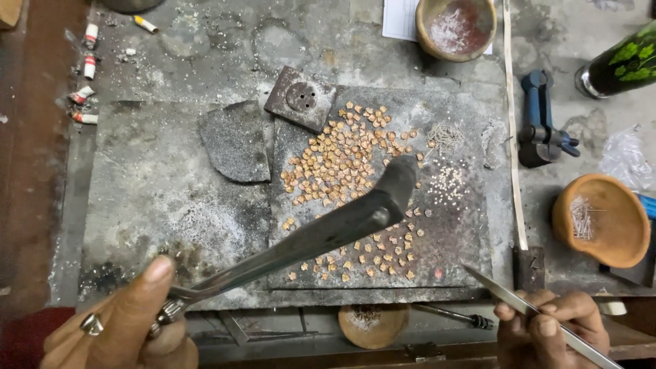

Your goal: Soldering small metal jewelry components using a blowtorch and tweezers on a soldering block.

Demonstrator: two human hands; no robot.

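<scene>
My left hand [126, 328], with a ring on one finger, grips the valve end of a dark metal torch [321, 232]. Its bent nozzle [398, 179] hangs over several small golden pieces [342, 160] spread on a grey slab [451, 232]. No flame shows at the nozzle. My right hand [550, 331] pinches long steel tweezers [509, 294] whose tip points up-left toward the slab's near right corner, apart from the pieces. Tiny pale beads [447, 183] and thin wire bits [445, 134] lie to the right of the golden pieces.
A square block with holes [301, 98] and a broken dark slab piece [234, 142] lie at the back left. Clay bowls stand at the top [456, 27], right [601, 219] and near edge [372, 326]. A blue tool [540, 119], a thin strip [512, 123] and cigarette butts [85, 68] lie around.
</scene>
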